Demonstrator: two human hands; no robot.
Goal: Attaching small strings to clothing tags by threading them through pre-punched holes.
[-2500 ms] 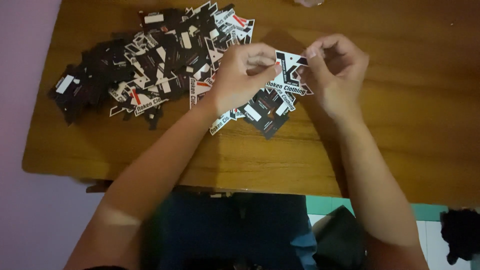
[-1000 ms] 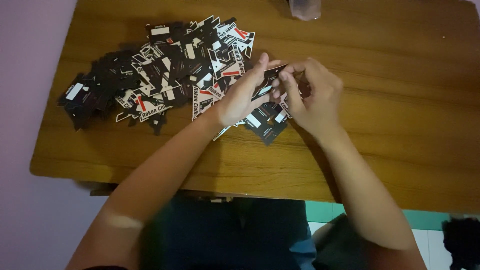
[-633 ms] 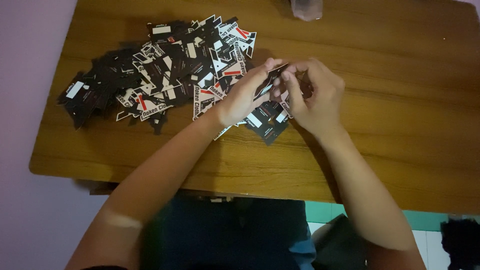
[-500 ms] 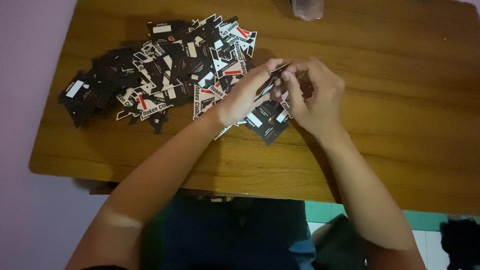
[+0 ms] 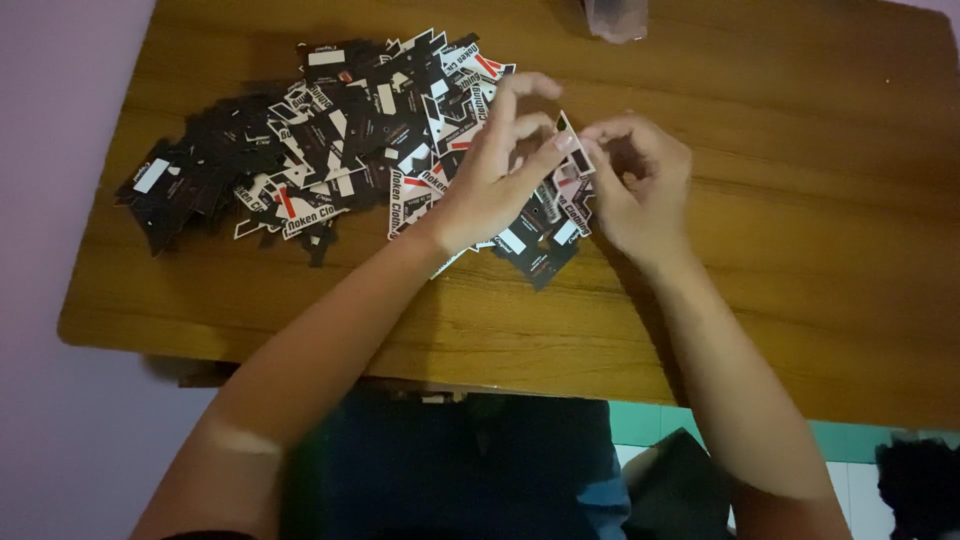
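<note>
Head view: both hands meet above the wooden table [image 5: 800, 260], just right of a sprawling pile of black, white and red card tags [image 5: 320, 150]. The left hand [image 5: 490, 180] and the right hand [image 5: 635, 185] pinch one small tag [image 5: 572, 158] between thumbs and fingertips, held upright over a few loose tags [image 5: 540, 240]. The pile reaches close to the table's left and far edges. The right half of the tabletop lies bare up to its edge. A clear cup [image 5: 615, 15] stands at the far edge.

Left hand [image 5: 492, 170] and right hand [image 5: 637, 180] fingertip-to-fingertip
</note>
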